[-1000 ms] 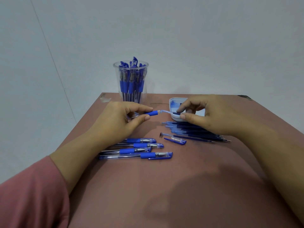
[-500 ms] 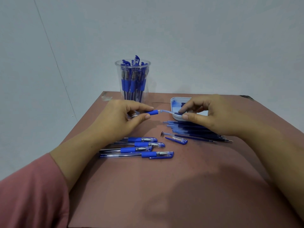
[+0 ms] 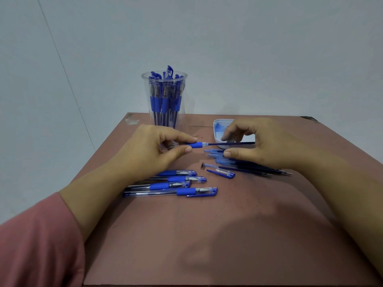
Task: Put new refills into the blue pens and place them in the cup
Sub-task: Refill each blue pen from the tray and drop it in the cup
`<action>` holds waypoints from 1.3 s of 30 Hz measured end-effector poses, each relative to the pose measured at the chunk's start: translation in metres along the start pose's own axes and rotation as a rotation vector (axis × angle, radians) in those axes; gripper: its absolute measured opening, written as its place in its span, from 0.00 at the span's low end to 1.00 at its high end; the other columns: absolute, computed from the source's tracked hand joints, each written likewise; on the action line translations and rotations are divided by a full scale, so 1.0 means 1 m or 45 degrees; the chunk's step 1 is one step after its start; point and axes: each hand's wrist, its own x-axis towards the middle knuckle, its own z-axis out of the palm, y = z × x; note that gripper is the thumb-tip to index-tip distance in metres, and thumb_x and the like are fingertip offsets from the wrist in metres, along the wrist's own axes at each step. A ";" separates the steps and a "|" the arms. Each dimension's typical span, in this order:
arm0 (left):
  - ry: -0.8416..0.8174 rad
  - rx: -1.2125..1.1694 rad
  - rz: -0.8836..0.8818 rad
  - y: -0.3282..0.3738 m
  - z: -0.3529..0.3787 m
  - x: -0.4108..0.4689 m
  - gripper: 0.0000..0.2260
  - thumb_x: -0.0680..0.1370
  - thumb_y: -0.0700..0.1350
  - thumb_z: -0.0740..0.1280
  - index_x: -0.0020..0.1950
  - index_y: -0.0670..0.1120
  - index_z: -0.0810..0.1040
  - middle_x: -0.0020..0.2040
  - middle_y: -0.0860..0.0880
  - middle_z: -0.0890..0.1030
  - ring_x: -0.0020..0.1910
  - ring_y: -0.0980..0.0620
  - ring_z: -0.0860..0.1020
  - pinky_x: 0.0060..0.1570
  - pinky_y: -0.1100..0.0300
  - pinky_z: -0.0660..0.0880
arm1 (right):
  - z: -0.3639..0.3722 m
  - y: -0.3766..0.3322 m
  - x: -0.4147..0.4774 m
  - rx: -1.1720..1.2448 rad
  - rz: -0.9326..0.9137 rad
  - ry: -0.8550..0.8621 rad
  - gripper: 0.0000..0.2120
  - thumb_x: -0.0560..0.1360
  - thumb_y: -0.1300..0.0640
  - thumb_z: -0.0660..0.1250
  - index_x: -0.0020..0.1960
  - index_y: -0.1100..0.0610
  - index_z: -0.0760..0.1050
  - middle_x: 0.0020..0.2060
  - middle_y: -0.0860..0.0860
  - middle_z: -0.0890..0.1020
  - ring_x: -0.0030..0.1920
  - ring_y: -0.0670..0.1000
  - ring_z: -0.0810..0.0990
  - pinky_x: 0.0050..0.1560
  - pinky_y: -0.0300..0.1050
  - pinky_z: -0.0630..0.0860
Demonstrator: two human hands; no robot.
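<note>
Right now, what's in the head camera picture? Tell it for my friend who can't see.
A left hand holds a blue pen by its grip while a dark refill sticks out toward the right hand. Four more pens and a pile of loose refills lie on the brown table, and a clear cup full of pens stands behind.

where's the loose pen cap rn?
Head view, centre: the cap lies flat just right of the four pens, in front of the refill pile, beside the small metal tip.

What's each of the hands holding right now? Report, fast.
Left hand: pinching the pen barrel.
Right hand: curved around the refill; grip cannot be told.
</note>
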 end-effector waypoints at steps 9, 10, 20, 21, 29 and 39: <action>0.003 -0.010 -0.007 0.001 0.000 -0.001 0.10 0.74 0.49 0.71 0.54 0.56 0.83 0.37 0.73 0.77 0.35 0.69 0.76 0.36 0.77 0.68 | 0.006 -0.006 0.002 0.082 -0.073 -0.053 0.13 0.72 0.47 0.71 0.53 0.33 0.75 0.46 0.33 0.80 0.52 0.37 0.77 0.52 0.29 0.70; 0.000 -0.002 -0.011 0.001 0.000 -0.001 0.10 0.74 0.47 0.71 0.55 0.55 0.83 0.36 0.73 0.77 0.35 0.69 0.76 0.36 0.77 0.68 | 0.004 -0.004 0.001 0.075 -0.062 -0.025 0.12 0.71 0.47 0.71 0.51 0.33 0.75 0.46 0.33 0.79 0.51 0.38 0.77 0.53 0.32 0.72; 0.002 0.016 -0.018 0.000 -0.001 -0.001 0.10 0.74 0.48 0.71 0.54 0.57 0.83 0.37 0.73 0.77 0.38 0.68 0.77 0.37 0.77 0.69 | 0.006 -0.005 0.002 0.107 -0.090 0.002 0.12 0.73 0.50 0.71 0.51 0.34 0.76 0.44 0.36 0.80 0.48 0.40 0.78 0.52 0.32 0.72; 0.008 0.013 -0.020 -0.001 -0.001 -0.001 0.10 0.74 0.48 0.71 0.54 0.57 0.83 0.37 0.73 0.77 0.39 0.68 0.77 0.38 0.77 0.69 | 0.005 -0.002 0.001 0.115 -0.068 0.026 0.10 0.72 0.50 0.72 0.50 0.36 0.76 0.43 0.37 0.80 0.48 0.41 0.78 0.54 0.35 0.73; 0.010 0.008 -0.016 0.000 0.000 -0.001 0.11 0.74 0.49 0.71 0.53 0.62 0.81 0.40 0.68 0.80 0.41 0.63 0.79 0.40 0.72 0.73 | 0.011 -0.009 0.003 0.047 -0.107 -0.037 0.13 0.75 0.51 0.68 0.51 0.32 0.74 0.43 0.37 0.80 0.48 0.40 0.77 0.50 0.30 0.71; 0.009 0.046 -0.039 -0.001 -0.002 -0.001 0.10 0.74 0.48 0.72 0.54 0.57 0.83 0.38 0.73 0.77 0.38 0.65 0.77 0.38 0.74 0.70 | 0.004 -0.009 -0.004 -0.190 -0.012 -0.214 0.08 0.66 0.39 0.72 0.41 0.42 0.81 0.41 0.42 0.75 0.47 0.41 0.72 0.46 0.39 0.72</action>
